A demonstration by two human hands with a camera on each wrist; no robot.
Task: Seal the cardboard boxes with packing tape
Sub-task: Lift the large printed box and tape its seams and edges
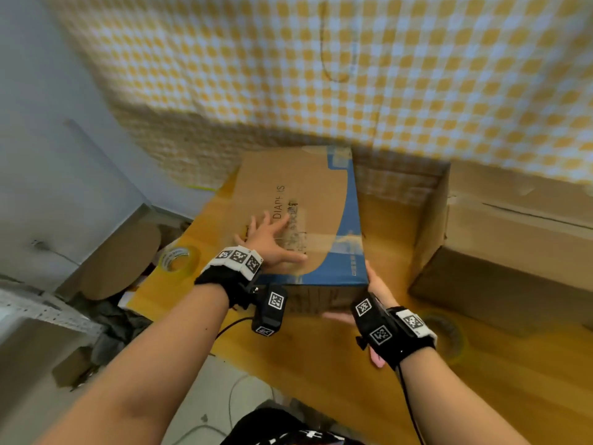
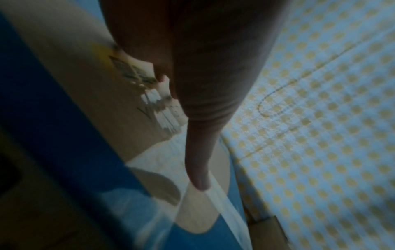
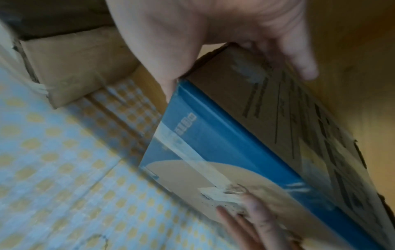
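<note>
Head view: left hand [image 1: 272,239] flat on box [image 1: 308,200], right hand [image 1: 373,284] gripping its corner.

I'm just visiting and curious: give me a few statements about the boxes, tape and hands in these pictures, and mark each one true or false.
1. The left hand lies flat on top of the printed box with its fingers spread. True.
2. The right hand is holding a roll of tape. False: it holds the near right corner of the printed box.
3. A tape roll lies on the table to the left of the printed box. True.
4. The printed box is all plain brown. False: it has a blue band along its right side and near edge.
5. A plain box stands to the right of the printed box. True.
</note>
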